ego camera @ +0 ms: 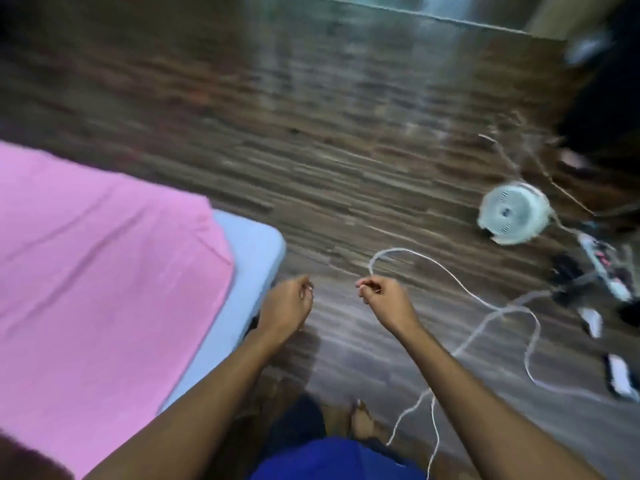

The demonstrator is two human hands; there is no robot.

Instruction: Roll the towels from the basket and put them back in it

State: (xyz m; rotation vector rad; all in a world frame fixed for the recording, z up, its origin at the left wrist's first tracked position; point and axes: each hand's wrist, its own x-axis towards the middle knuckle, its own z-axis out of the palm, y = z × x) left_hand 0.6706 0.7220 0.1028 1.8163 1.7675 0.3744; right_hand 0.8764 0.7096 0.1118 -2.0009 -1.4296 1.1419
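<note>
No towel or basket is in view. My right hand (pixel 379 296) is held out over the floor and pinches a thin white cable (pixel 460 282), which loops up from the fingers and trails down to the right across the floor. My left hand (pixel 287 303) hovers beside it near the mattress corner, fingers curled, with nothing visible in it. The picture is blurred by motion.
A mattress (pixel 249 258) with a pink sheet (pixel 97 271) fills the left. On the dark wooden floor (pixel 311 133) at right lie a round white device (pixel 512 213), a power strip (pixel 606 268) and small dark and white items. My bare foot (pixel 360 420) shows below.
</note>
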